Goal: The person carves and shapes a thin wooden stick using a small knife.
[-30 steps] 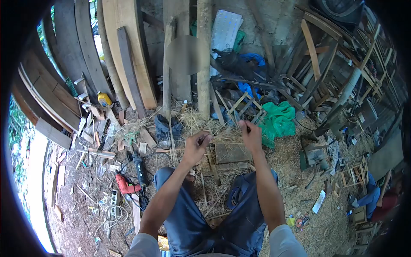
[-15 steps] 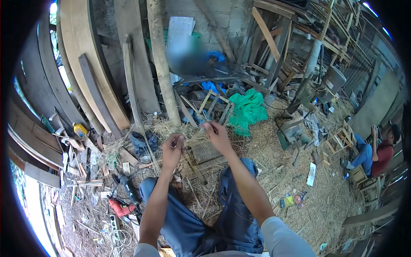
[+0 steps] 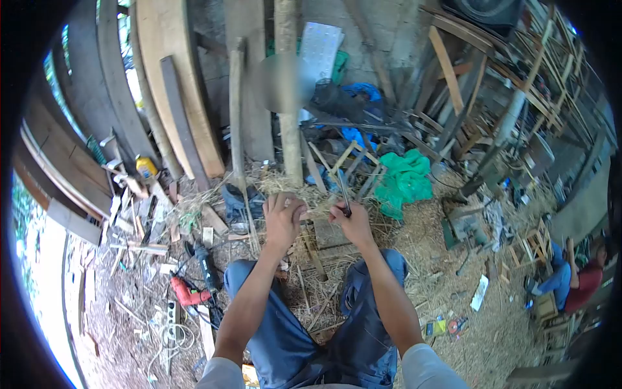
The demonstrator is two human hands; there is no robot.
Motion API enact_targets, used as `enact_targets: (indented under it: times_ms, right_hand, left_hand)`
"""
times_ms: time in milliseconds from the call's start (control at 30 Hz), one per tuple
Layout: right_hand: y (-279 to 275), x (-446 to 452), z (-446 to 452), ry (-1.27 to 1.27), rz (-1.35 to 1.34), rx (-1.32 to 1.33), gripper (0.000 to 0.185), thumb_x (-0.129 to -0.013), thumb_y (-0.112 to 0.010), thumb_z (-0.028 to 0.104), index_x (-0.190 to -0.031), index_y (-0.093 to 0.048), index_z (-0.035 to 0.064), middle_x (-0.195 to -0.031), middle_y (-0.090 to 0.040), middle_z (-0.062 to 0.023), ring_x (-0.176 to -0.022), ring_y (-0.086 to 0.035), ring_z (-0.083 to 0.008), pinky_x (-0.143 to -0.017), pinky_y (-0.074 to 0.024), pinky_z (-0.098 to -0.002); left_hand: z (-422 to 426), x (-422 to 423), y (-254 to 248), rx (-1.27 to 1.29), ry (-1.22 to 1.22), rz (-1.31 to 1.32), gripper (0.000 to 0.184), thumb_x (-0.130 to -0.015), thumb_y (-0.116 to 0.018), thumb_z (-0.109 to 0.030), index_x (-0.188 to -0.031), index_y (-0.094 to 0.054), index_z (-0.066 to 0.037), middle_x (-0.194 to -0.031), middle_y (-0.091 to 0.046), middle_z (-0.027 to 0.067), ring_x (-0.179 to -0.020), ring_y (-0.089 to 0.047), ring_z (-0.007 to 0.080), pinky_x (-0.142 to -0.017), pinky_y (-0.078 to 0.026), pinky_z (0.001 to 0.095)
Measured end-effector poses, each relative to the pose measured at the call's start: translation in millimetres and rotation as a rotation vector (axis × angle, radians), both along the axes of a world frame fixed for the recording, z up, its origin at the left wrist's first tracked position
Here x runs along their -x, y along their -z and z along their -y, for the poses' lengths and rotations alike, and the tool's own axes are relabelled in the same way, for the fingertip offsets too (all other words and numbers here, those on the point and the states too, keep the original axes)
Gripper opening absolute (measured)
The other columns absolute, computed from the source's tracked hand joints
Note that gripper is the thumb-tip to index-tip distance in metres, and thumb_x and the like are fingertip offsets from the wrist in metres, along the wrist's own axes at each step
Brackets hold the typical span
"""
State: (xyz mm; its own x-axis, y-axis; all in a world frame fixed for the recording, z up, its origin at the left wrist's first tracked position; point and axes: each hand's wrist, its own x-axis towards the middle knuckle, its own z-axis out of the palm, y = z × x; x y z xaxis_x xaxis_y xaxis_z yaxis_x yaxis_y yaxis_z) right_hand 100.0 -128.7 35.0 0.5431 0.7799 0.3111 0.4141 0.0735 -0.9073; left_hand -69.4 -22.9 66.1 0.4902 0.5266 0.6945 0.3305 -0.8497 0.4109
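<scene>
At left, a red power tool lies on the littered floor. Farther right, the left hand has its fingers curled; whether it grips anything, I cannot tell. Near it, the right hand closes round the dark handle of a knife, blade pointing far. At right lies a crumpled green sheet.

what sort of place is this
Probably a rough woodworking shed: tall boards stand upright, a red power tool lies on the floor, and wood scraps are scattered about.
</scene>
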Motion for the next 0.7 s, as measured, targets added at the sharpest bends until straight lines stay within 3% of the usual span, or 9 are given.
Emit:
enact_targets:
  times_ms: [133, 167, 233, 267, 300, 367, 433, 533, 700]
  right_hand:
    - [-37, 24, 6, -0.083, 0.093, 0.242, 0.02, -0.089, -0.059, 0.018, -0.09, -0.062, -0.0016, -0.07, -0.067, -0.0066, -0.058, -0.057, -0.0112, -0.056, -0.0424, -0.0264]
    - [-25, 25, 3, -0.096, -0.088, 0.182, 0.021, -0.09, -0.058, 0.019, -0.093, -0.061, -0.0011, -0.07, -0.066, -0.0065, -0.056, -0.055, -0.011, -0.055, -0.0417, -0.0271]
    - [-23, 30, -1, -0.119, -0.267, 0.123, 0.021, -0.091, -0.058, 0.02, -0.095, -0.059, -0.0006, -0.07, -0.066, -0.0063, -0.054, -0.053, -0.0107, -0.053, -0.0409, -0.0279]
    - [-27, 34, 0, -0.129, -0.4, 0.144, 0.023, -0.092, -0.057, 0.022, -0.096, -0.058, -0.0008, -0.069, -0.065, -0.0059, -0.054, -0.051, -0.0105, -0.053, -0.0404, -0.0285]
    - [-30, 37, -1, -0.138, -0.535, 0.167, 0.025, -0.092, -0.056, 0.024, -0.097, -0.057, -0.001, -0.069, -0.064, -0.0054, -0.054, -0.05, -0.0102, -0.053, -0.0399, -0.0291]
    - [-21, 37, -3, -0.164, -0.583, 0.203, 0.027, -0.093, -0.056, 0.026, -0.097, -0.057, -0.0009, -0.068, -0.064, -0.0051, -0.054, -0.049, -0.0091, -0.052, -0.039, -0.0279]
    - [-14, 40, -7, -0.182, -0.634, 0.232, 0.029, -0.093, -0.055, 0.028, -0.097, -0.057, -0.0008, -0.067, -0.063, -0.0048, -0.054, -0.048, -0.008, -0.05, -0.0381, -0.0267]
    - [-12, 39, -8, -0.159, -0.296, 0.213, 0.031, -0.094, -0.055, 0.03, -0.1, -0.057, -0.0002, -0.067, -0.061, -0.0039, -0.054, -0.048, -0.0061, -0.048, -0.0364, -0.024]
    - [-24, 11, -3, -0.122, -0.24, 0.052, 0.026, -0.095, -0.052, 0.025, -0.104, -0.056, 0.0011, -0.067, -0.059, -0.0038, -0.052, -0.047, -0.0066, -0.047, -0.0359, -0.0228]
  left_hand:
    - [14, -2, -31, -0.224, -0.31, 0.057, 0.018, -0.075, -0.07, -0.015, -0.092, -0.065, -0.01, -0.106, -0.052, 0.0104, -0.098, -0.048, 0.0274, -0.09, -0.032, 0.0454]
    - [14, -6, -27, -0.226, -0.328, 0.057, 0.018, -0.075, -0.07, -0.015, -0.092, -0.065, -0.01, -0.106, -0.052, 0.0104, -0.098, -0.048, 0.0274, -0.09, -0.032, 0.0454]
    - [13, -15, -5, 0.21, -0.232, 0.251, 0.017, -0.081, -0.063, -0.009, -0.098, -0.062, -0.006, -0.106, -0.052, 0.0128, -0.099, -0.05, 0.0307, -0.092, -0.034, 0.0435]
    - [9, -16, 7, 0.483, -0.07, 0.285, 0.015, -0.087, -0.061, -0.01, -0.098, -0.061, -0.001, -0.097, -0.059, 0.0114, -0.089, -0.058, 0.0258, -0.085, -0.043, 0.0357]
    - [7, -18, 12, 0.482, -0.082, 0.29, 0.015, -0.087, -0.061, -0.01, -0.098, -0.061, -0.001, -0.097, -0.059, 0.0114, -0.089, -0.058, 0.0258, -0.085, -0.043, 0.0357]
    - [5, -22, 22, 0.958, 0.33, 0.487, 0.017, -0.091, -0.058, -0.014, -0.099, -0.06, 0.001, -0.085, -0.063, 0.0096, -0.078, -0.061, 0.0174, -0.074, -0.047, 0.0294]
    - [7, -18, 12, 0.893, 0.311, 0.41, 0.022, -0.094, -0.055, -0.018, -0.1, -0.059, 0.003, -0.084, -0.065, 0.0079, -0.08, -0.06, 0.0124, -0.075, -0.047, 0.0281]
    - [4, -24, 14, 0.908, 0.325, 0.485, 0.023, -0.095, -0.054, -0.019, -0.101, -0.059, 0.002, -0.082, -0.063, 0.0072, -0.077, -0.059, 0.0117, -0.072, -0.047, 0.0266]
    - [1, -16, 3, 1.191, 0.376, 0.546, 0.019, -0.093, -0.056, -0.015, -0.099, -0.059, 0.003, -0.073, -0.06, 0.0053, -0.061, -0.054, 0.0084, -0.054, -0.042, 0.0229]
